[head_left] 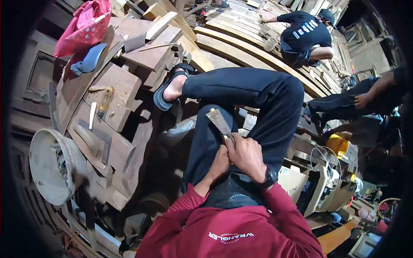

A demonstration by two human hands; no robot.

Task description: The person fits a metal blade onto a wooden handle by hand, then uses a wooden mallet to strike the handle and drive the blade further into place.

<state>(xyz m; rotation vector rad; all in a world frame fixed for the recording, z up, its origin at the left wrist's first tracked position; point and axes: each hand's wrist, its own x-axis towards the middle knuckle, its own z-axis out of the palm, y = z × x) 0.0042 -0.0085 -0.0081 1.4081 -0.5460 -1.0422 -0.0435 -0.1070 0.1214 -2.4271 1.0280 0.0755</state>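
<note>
My right hand [248, 155], with a black watch on its wrist, is closed on the handle of what looks like a putty knife [220, 123]. Its flat blade widens toward the end and points up and away over my lap; a small pale yellowish spot shows at the tip. Pressed against the right hand, my left hand [218, 165] is closed too, low on the same handle. Most of the handle is hidden under the fingers. Beneath both hands are my dark trousers [258, 88], one leg crossed over.
At left, a wooden bench [124, 148] carries a yellow-handled tool [104, 101], a blue cap [89, 59] and a pink bag [86, 28]. A white bucket [47, 165] hangs beside it. Long planks [238, 49] lie ahead, where a person [305, 36] crouches. Another person [357, 101] and cardboard [292, 182] are at right.
</note>
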